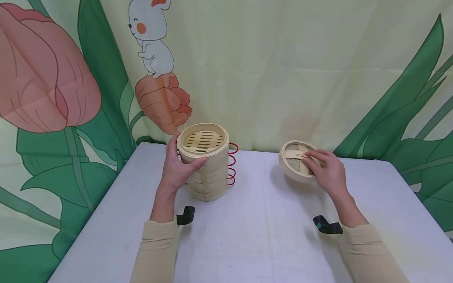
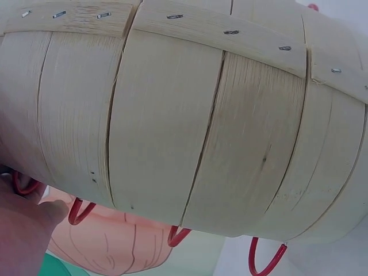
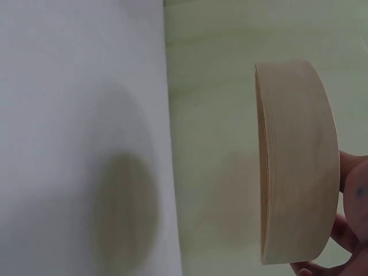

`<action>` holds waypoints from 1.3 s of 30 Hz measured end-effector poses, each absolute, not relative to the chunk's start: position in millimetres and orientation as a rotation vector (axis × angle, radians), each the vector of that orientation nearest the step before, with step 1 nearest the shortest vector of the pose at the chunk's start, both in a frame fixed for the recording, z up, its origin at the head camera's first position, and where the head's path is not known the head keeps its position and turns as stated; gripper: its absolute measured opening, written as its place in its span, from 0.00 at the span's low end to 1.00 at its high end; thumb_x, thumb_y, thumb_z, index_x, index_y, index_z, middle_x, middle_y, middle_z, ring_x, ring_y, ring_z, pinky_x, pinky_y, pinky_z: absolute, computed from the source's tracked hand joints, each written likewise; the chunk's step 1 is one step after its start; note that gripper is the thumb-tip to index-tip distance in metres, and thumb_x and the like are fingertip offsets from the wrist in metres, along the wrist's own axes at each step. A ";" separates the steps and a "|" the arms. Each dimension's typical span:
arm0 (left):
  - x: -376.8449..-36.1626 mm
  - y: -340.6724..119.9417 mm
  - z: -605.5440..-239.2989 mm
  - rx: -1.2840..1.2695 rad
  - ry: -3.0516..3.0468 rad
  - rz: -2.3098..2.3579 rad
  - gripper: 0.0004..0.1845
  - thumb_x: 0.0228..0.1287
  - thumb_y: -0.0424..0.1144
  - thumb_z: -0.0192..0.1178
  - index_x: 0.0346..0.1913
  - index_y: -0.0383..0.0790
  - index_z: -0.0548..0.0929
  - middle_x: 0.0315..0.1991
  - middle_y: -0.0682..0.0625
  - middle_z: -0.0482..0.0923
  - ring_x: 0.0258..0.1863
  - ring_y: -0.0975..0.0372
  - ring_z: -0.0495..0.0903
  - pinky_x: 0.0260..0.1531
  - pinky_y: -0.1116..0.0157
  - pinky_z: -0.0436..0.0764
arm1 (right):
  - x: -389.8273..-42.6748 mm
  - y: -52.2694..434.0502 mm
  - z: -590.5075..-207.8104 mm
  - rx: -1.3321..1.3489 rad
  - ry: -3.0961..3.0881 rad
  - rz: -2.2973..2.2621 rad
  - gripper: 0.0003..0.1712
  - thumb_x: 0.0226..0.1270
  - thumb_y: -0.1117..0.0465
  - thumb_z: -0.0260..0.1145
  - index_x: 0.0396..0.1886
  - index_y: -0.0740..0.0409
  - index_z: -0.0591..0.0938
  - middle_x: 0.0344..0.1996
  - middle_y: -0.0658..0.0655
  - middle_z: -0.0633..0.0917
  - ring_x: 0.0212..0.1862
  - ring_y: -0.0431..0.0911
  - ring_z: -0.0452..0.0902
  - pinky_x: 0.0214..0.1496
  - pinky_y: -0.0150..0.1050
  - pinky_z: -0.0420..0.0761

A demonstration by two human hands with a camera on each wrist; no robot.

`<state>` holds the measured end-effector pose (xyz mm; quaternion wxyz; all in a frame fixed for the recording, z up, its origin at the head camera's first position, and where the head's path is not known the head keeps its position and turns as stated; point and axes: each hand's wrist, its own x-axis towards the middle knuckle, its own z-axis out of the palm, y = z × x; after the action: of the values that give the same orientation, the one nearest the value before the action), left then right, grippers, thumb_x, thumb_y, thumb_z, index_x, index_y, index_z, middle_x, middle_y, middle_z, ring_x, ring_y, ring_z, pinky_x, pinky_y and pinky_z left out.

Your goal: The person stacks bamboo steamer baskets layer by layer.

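A tall stack of round bamboo steamer baskets stands left of centre on the table. Its top is uncovered, showing a slatted floor. My left hand grips the top basket from the left, thumb across the front below the rim. The left wrist view is filled by the stack's stapled bamboo wall. With my right hand I pinch the strap handle of the round bamboo lid. The lid hangs over the table with its shadow below; in the right wrist view the lid appears edge-on.
Red loops stick out along the stack's right side, and more red loops show in the left wrist view. A white cloth covers the table. Behind its far edge hangs a printed curtain.
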<state>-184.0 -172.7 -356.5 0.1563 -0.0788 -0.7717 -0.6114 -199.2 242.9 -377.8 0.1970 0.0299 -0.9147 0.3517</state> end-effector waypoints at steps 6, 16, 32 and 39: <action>-183.5 -171.6 -356.7 -0.214 -2.214 -1.749 0.56 0.50 0.45 0.77 0.78 0.44 0.54 0.71 0.44 0.54 0.68 0.55 0.58 0.65 0.45 0.63 | -192.6 225.1 -357.2 0.099 -2.494 1.089 0.17 0.69 0.58 0.71 0.51 0.66 0.87 0.56 0.67 0.78 0.63 0.63 0.70 0.62 0.62 0.67; -183.4 -171.7 -355.8 -0.219 -2.207 -1.750 0.55 0.50 0.44 0.77 0.78 0.43 0.54 0.71 0.44 0.54 0.69 0.55 0.58 0.66 0.46 0.62 | -191.2 190.1 -325.0 0.185 -2.379 1.193 0.13 0.66 0.60 0.74 0.47 0.63 0.89 0.52 0.63 0.81 0.60 0.56 0.72 0.60 0.54 0.70; -183.3 -170.3 -356.5 -0.221 -2.200 -1.758 0.55 0.50 0.44 0.77 0.78 0.45 0.55 0.70 0.45 0.55 0.67 0.54 0.59 0.62 0.45 0.64 | -191.3 146.0 -281.0 0.324 -2.278 1.287 0.12 0.63 0.62 0.76 0.45 0.61 0.90 0.48 0.57 0.83 0.56 0.47 0.74 0.54 0.39 0.73; -181.9 -170.7 -357.2 -0.210 -2.207 -1.758 0.55 0.50 0.43 0.77 0.78 0.45 0.55 0.71 0.44 0.54 0.68 0.53 0.59 0.64 0.47 0.64 | -193.4 123.3 -272.9 0.374 -2.240 1.341 0.11 0.61 0.63 0.77 0.43 0.60 0.91 0.47 0.56 0.84 0.55 0.47 0.74 0.57 0.43 0.72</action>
<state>-181.9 -170.7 -357.2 0.1557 -0.0733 -0.7705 -0.6138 -193.4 123.3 -272.9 0.2493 0.1372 -0.8225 0.4924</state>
